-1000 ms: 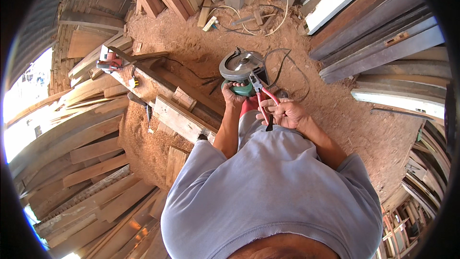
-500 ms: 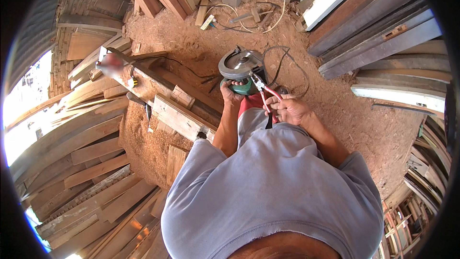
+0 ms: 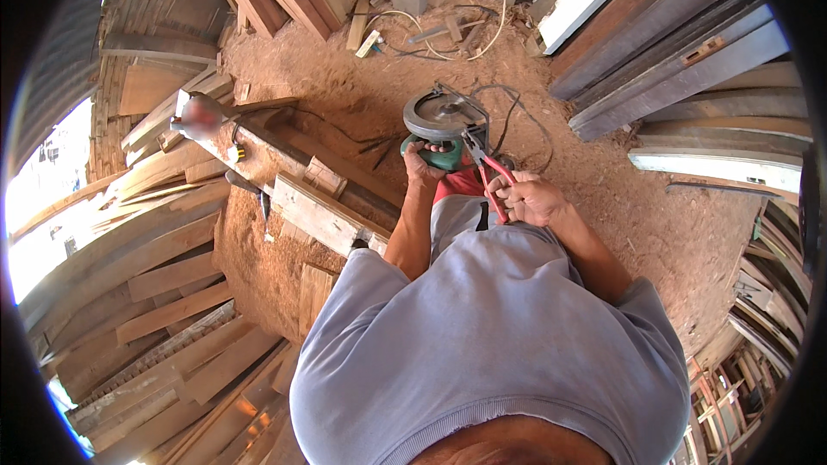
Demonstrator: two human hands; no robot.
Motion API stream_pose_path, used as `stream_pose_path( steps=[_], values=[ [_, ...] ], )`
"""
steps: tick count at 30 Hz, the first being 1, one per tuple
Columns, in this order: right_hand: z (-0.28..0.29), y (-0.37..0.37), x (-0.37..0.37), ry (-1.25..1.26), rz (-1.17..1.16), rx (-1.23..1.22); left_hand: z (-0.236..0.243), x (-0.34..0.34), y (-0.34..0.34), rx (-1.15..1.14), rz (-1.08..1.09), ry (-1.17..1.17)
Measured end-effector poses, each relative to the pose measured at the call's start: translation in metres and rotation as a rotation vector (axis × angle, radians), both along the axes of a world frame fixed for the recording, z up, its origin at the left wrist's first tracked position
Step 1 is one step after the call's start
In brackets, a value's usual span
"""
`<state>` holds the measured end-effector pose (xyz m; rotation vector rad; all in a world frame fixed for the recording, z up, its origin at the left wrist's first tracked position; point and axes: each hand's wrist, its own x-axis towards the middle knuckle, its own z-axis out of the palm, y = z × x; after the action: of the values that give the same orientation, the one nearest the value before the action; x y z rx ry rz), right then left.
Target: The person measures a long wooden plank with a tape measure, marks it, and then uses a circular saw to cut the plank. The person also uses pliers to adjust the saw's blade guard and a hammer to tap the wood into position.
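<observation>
Grips green-bodied circular saw with round grey guard [image 3: 444, 127] in left hand [image 3: 421, 164], above sawdust-covered floor [image 3: 599, 224]. Holds red-handled metal pliers [image 3: 486, 160] in right hand [image 3: 532, 200], with tips at saw's right edge; cannot tell if biting. Carries both slightly rightward of before, seemingly keeping them aligned.

Operator: What has changed at the saw [image 3: 438, 133]?
Technician: It has shifted slightly right and tilted. Its blade [image 3: 444, 109] has lost its bright glare.
Operator: And the pliers [image 3: 479, 153]?
Technician: Moved right, together with the right hand [image 3: 531, 200]. Their head now appears darker.
</observation>
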<state>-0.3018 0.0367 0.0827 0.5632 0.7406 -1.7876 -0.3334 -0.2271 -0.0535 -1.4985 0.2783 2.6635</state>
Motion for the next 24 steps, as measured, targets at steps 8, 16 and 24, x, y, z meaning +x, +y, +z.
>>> stream_pose_path(
  steps=[8,16,24],
  values=[
    [0.022,-0.006,-0.011,-0.058,-0.039,-0.005,-0.009,-0.001,0.002,-0.060,-0.022,0.008],
    [0.005,-0.008,-0.003,-0.185,-0.044,-0.003,-0.022,0.003,0.006,-0.064,-0.033,-0.022],
    [-0.008,0.001,-0.007,0.638,0.662,0.714,-0.016,0.008,0.016,-0.023,-0.053,0.013]
  ],
)
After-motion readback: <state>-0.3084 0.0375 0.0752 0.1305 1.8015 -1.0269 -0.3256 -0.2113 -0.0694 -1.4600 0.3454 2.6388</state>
